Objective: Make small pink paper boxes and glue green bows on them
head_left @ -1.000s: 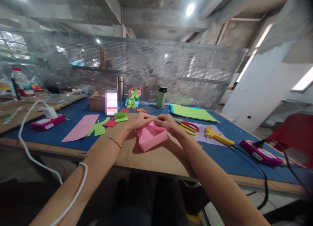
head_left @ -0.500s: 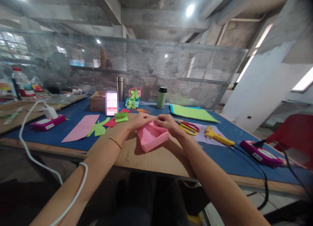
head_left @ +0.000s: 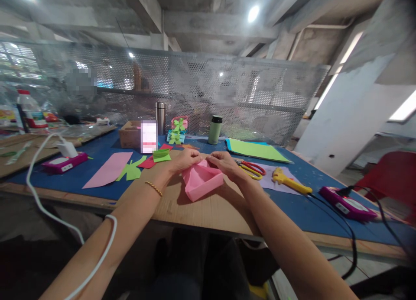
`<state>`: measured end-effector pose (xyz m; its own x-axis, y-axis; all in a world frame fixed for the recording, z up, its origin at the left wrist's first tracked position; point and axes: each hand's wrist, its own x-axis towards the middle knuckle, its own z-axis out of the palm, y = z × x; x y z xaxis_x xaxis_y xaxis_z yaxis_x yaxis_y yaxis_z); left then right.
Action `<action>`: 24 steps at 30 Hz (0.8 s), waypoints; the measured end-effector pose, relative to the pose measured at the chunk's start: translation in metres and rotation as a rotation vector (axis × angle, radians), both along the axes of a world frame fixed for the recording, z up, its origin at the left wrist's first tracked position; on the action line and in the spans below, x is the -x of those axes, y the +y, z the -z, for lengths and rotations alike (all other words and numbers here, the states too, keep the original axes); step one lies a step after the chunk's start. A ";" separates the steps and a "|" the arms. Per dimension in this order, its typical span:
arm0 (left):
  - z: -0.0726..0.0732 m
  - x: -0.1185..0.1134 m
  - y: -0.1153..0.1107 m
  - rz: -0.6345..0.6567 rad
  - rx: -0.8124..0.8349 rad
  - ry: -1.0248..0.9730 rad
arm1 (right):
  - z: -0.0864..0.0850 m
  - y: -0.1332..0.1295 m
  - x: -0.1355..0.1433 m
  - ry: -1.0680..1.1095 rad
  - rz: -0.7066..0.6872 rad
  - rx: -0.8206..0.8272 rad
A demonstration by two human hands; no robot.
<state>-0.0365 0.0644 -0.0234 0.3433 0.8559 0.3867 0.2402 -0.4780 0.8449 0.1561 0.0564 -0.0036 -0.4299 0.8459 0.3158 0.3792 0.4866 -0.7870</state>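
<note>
A pink folded paper box point(head_left: 205, 185) with an open top rests on the brown cardboard sheet point(head_left: 169, 211) in front of me. At its far left corner, my left hand point(head_left: 187, 160) is closed with fingertips pinching the paper. My right hand point(head_left: 223, 162) pinches the far right part of the same box. Both sets of fingertips are close together at the far edge, and they partly hide it. Red-and-yellow scissors point(head_left: 253, 169) lie just right of my right hand. Left of my left hand is a folded green paper piece point(head_left: 161, 155) over red paper.
A yellow glue gun point(head_left: 290, 182) lies on pale purple paper at right, its cord running to a purple power strip point(head_left: 346, 203). Green sheets point(head_left: 258, 150), a green tumbler point(head_left: 215, 130) and a steel flask point(head_left: 160, 117) stand farther back. Pink paper point(head_left: 108, 169) and a white cable point(head_left: 32, 191) are at left.
The far edge of the pink box has shifted slightly under my fingers, and the box has turned a little. Both hands keep their pinch in nearly the same place.
</note>
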 end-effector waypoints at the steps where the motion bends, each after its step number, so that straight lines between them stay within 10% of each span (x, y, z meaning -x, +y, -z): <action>1: 0.000 0.000 0.000 0.003 -0.004 0.006 | 0.000 0.000 0.000 -0.005 0.001 0.003; 24: 0.001 0.000 0.000 0.016 -0.035 0.040 | 0.008 0.009 0.000 0.008 -0.011 -0.021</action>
